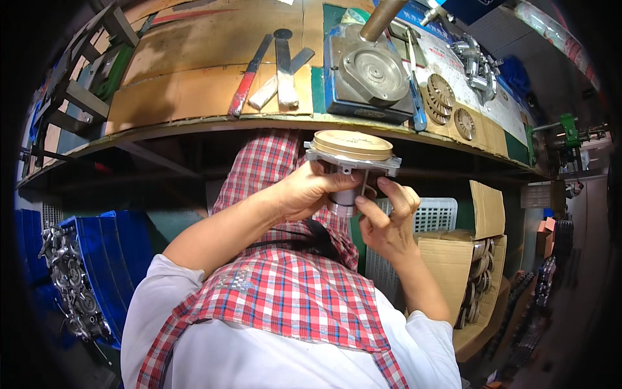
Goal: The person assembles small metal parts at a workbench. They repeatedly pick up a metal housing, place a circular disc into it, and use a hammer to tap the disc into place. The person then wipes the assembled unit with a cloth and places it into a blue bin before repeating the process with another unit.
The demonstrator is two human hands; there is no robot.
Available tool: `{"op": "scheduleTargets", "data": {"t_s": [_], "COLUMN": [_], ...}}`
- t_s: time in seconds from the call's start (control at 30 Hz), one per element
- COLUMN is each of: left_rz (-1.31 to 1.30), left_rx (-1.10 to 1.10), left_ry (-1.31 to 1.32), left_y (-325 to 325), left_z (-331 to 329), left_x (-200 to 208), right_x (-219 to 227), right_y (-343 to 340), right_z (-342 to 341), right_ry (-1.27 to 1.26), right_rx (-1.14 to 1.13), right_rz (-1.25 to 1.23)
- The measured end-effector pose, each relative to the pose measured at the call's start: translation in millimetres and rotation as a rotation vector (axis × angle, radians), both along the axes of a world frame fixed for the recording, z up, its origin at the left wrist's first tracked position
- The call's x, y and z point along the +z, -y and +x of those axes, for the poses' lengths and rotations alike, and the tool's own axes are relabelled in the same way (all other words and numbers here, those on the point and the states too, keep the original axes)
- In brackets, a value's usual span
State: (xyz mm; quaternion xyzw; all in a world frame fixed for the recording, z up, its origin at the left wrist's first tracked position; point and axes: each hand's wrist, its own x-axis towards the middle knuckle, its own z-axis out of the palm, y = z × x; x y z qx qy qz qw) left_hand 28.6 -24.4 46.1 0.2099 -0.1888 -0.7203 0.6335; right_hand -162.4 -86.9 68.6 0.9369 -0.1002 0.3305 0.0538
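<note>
Just off the bench's front edge, my left hand (304, 193) is closed round a silver metal casting (343, 198), a flanged part with a cylinder below. A round tan disc (353, 144) lies flat on top of its flange. My right hand (394, 217) is at the casting's right underside, fingers curled and thumb bent in. Close to these fingertips a thin upright rod (365, 184) shows beneath the flange; whether the fingers grip it is hard to make out.
On the bench stands a round-recessed metal fixture (376, 72), with a red-handled blade (245, 84), tape-wrapped flat tools (285, 81) and finned discs (440, 97) around it. A blue crate (110, 259) with metal parts is at left; an open cardboard box (447, 266) at right.
</note>
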Motion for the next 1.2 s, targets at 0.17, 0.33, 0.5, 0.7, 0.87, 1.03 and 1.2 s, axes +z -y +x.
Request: {"op": "scheduleTargets", "data": {"t_s": [0.17,0.33,0.5,0.7,0.87,1.03,1.2], "left_rz": [0.028,0.079,0.014,-0.075,-0.118,-0.118,-0.064], "left_rx": [0.004,-0.121,-0.226,-0.261,-0.295,-0.321,-0.293], "left_ry": [0.077,-0.033,-0.133,-0.237,-0.296,-0.307,-0.248], "left_y": [1,1,-6,-10,-11,-13,-12], "left_z": [-2,1,4,6,3,0,-3], "left_x": [-14,-34,-62,-91,-99,-104,-95], "right_x": [-19,-34,-42,-58,-60,-64,-66], "right_y": [-19,-33,-42,-47,-48,-50,-55], "right_z": [-19,-20,-10,0,2,2,5], "right_ry": [0.023,-0.070,-0.168,-0.149,-0.134,-0.173,-0.125], "right_rx": [-0.125,-0.225,-0.166,-0.063,-0.098,-0.150,-0.270], "right_rz": [0.442,1.073,1.866,2.123,2.189,2.165,2.098]}}
